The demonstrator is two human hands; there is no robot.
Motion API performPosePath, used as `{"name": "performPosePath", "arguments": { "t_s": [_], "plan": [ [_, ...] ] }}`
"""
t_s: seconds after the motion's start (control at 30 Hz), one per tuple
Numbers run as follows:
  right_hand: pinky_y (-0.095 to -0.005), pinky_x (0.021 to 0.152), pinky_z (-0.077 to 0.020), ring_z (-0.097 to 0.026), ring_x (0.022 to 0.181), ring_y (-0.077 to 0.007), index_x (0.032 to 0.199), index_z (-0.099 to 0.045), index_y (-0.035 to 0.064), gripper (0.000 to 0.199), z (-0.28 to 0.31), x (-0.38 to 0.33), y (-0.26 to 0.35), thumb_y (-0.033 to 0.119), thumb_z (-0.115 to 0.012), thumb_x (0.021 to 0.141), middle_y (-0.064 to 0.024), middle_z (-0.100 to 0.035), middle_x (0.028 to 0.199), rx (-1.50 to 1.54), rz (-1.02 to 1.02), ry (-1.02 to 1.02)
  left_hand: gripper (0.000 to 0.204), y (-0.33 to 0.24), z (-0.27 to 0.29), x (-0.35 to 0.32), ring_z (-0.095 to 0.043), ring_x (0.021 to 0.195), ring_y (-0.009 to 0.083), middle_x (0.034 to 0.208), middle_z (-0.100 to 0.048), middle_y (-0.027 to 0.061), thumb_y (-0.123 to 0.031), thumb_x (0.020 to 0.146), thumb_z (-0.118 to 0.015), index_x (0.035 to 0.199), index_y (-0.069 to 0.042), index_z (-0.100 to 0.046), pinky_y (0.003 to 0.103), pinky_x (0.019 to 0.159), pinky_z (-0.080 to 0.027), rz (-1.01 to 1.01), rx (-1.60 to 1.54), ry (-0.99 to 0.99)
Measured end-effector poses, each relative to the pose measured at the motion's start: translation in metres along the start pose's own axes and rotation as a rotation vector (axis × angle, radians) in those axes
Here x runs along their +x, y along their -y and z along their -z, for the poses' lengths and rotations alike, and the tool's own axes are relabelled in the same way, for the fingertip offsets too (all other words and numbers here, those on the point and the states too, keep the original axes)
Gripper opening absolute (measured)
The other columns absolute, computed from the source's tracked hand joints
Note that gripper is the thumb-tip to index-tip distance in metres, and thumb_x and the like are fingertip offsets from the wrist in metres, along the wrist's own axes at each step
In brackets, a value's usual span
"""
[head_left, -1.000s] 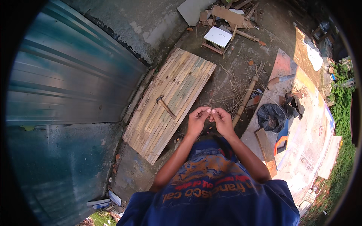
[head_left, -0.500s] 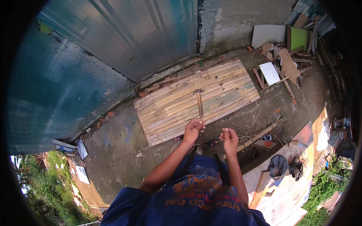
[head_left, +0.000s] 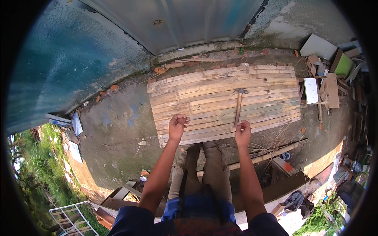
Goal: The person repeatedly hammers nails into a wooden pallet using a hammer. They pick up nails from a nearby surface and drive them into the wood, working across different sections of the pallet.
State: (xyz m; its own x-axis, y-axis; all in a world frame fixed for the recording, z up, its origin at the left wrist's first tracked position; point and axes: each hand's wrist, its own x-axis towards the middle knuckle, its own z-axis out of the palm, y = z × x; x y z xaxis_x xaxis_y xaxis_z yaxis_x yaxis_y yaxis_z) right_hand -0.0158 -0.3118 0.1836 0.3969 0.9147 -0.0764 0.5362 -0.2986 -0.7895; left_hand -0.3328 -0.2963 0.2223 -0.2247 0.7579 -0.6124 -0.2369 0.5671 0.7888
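A panel of split bamboo slats [head_left: 212, 88] lies on the ground in front of me. On it rests a hammer [head_left: 238, 108] with a wooden handle, its dark head pointing away from me. My left hand [head_left: 177, 128] is held over the panel's near left part, fingers curled in with the tips close together. My right hand [head_left: 243, 133] is also curled, beside the end of the hammer's handle; I cannot tell whether it touches it. Anything within either hand is too small or hidden to make out.
A bamboo pole [head_left: 271, 155] and thin dry twigs lie near my legs on the right. Scrap boards [head_left: 332, 90] are piled at the far right. Behind the panel stand a metal door [head_left: 189, 25] and a blue-green wall [head_left: 71, 67]. A white metal rack [head_left: 73, 220] is at lower left.
My hands have moved apart, the left one leftward over the panel and the right one close to the hammer's handle. The view has turned, so my legs now show. The hammer still lies on the panel.
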Motion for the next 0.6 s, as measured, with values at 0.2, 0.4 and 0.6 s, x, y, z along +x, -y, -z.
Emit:
{"name": "performPosePath", "arguments": {
  "t_s": [0.2,0.4,0.6],
  "plan": [
    [-0.0515,0.085,-0.047,-0.057,0.096,-0.0419,0.121,-0.052,-0.0072,0.057,-0.084,0.057,-0.098,0.03,-0.078,0.087,-0.0254,-0.056,0.107,-0.3,0.048,-0.039,0.017,0.077,-0.007,0.068,-0.061,0.073,0.007,0.091,-0.072,0.0038,-0.017,0.1,-0.067,0.106,-0.002,-0.067,0.023,0.066,-0.051,-0.065,-0.061,-0.12],
    [-0.0348,0.063,-0.0443,-0.051,0.07,-0.0181,0.116,-0.052,-0.0045,0.039,-0.106,0.051,-0.107,0.025,-0.07,0.097,-0.01,-0.057,0.086,0.047,-0.171,-0.011,0.028,0.11,-0.038,0.111,-0.062,0.077,0.0083,0.093,-0.072,0.0045,-0.012,0.098,-0.068,0.122,0.003,-0.068,0.024,0.069,-0.052,-0.119,-0.086,-0.117],
    [-0.0207,0.053,-0.0314,-0.041,0.063,-0.0001,0.118,-0.049,-0.0017,0.026,-0.13,0.017,-0.074,0.015,-0.061,0.103,0.0058,-0.049,0.071,0.488,-0.186,0.158,0.024,0.07,-0.059,0.169,-0.062,0.079,0.0079,0.095,-0.073,0.0031,-0.01,0.097,-0.07,0.117,0.002,-0.071,0.026,0.074,-0.053,-0.153,0.015,-0.151]
  ]
}}
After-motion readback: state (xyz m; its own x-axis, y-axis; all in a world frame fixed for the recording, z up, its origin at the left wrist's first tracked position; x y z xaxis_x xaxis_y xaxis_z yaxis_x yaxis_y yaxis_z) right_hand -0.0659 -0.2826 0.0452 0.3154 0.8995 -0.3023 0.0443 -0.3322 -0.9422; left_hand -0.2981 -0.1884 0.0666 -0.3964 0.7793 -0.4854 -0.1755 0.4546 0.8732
